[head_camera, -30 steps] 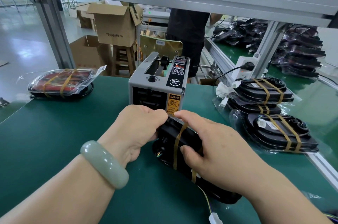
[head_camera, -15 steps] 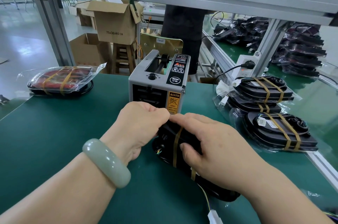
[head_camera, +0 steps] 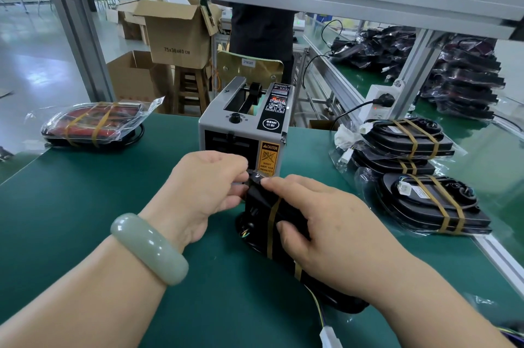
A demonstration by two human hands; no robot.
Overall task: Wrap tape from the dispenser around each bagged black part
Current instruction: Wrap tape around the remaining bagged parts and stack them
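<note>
A bagged black part (head_camera: 256,211) lies on the green mat just in front of the grey tape dispenser (head_camera: 243,126). One brown tape band (head_camera: 272,225) circles it, and a second band shows lower down. My left hand (head_camera: 207,191) pinches the part's far end right at the dispenser's mouth. My right hand (head_camera: 320,225) lies over the part, its fingers curled round the body and its thumb beside the tape band. Wires with a white plug (head_camera: 330,337) trail from the part's near end.
Three taped black parts (head_camera: 425,200) are stacked at the right by the table rail. A taped red part (head_camera: 93,123) in a clear bag lies at the far left. Cardboard boxes (head_camera: 175,32), a stool and a standing person are behind the bench; a power strip (head_camera: 377,103) hangs on the post.
Both hands have shifted the part's far end a little closer to the dispenser's mouth. My left fingers now pinch that end where they earlier cupped it.
</note>
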